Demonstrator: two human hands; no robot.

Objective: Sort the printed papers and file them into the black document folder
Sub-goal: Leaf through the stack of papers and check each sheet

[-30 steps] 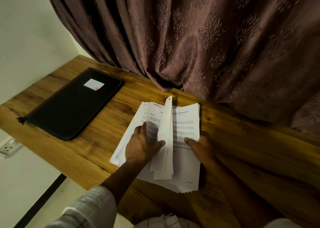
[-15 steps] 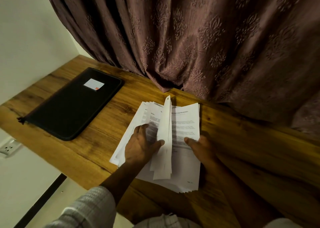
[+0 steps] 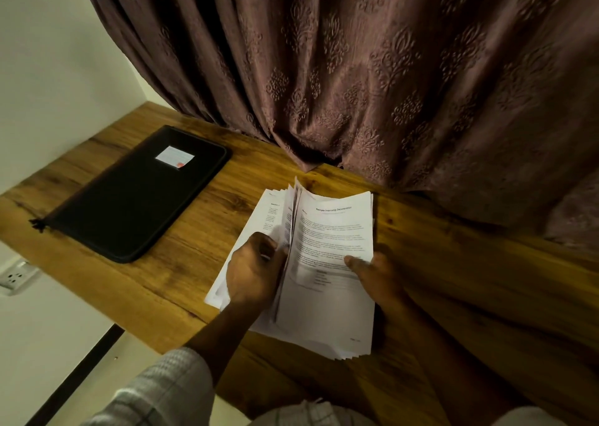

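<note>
A person seated at a wooden table (image 3: 453, 279) works through a stack of printed papers (image 3: 324, 322) that lies fanned on the table at the centre of the view. The left hand (image 3: 254, 271), at nine o'clock of the stack, has its fingers curled round a sheaf of sheets (image 3: 289, 211), gripping them and lifting them on edge off the pages beneath. The right hand (image 3: 381, 279), at three o'clock of the stack, lays its thumb (image 3: 355, 260) flat on the top page (image 3: 337, 231), whose heading appears to read "Sample Internship Documentation". The rest of its fingers are hidden at the paper's right edge, so whether they are closed beneath the stack cannot be told.

The black document folder (image 3: 129, 205) lies flat and zipped shut at ten o'clock from the papers, well apart from them and from both hands, with a white label (image 3: 174, 156) near its far end. A brown patterned curtain (image 3: 356, 69) hangs at twelve o'clock, its hem brushing the back of the table just beyond the papers. A wall socket (image 3: 15, 278) sits at nine o'clock, below the table's left edge. A checked sleeve (image 3: 162, 390) covers the left arm at seven o'clock.
</note>
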